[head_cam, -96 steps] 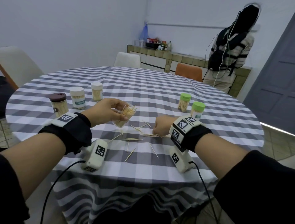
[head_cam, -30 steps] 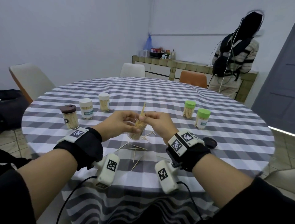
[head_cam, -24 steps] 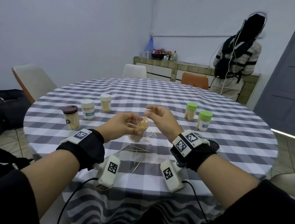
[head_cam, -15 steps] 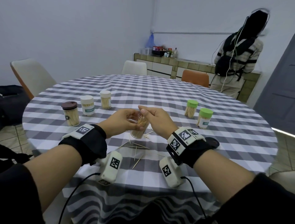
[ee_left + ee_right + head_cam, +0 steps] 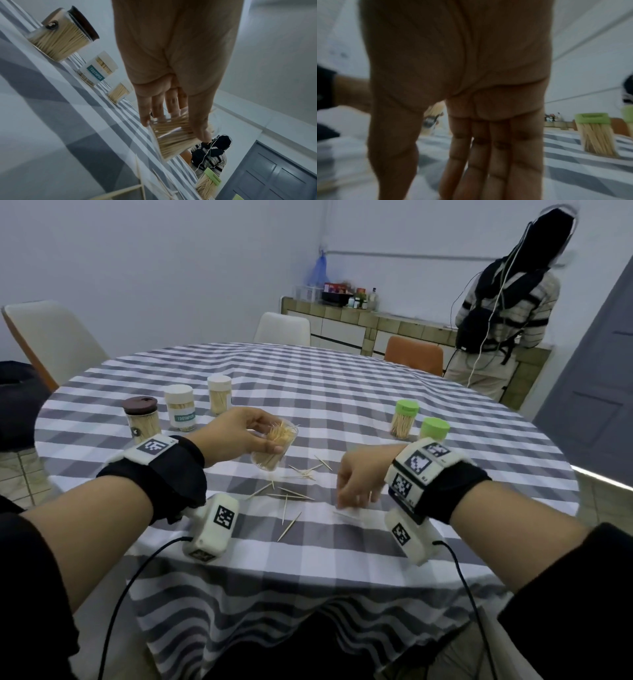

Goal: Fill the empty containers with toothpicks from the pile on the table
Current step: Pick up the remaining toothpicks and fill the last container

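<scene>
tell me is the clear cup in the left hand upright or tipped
Tipped. The clear cup leans with its open mouth toward the upper right, held above the table by the left hand; toothpicks poke past its rim.

Dim, even indoor light; right wrist view motion-blurred, edges wide-angle warped.

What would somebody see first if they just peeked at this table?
Probably the clear cup stuffed with toothpicks, held tilted above the checked tablecloth by the left hand. Then the loose toothpicks scattered just below it, with the right hand reaching down beside them.
</scene>
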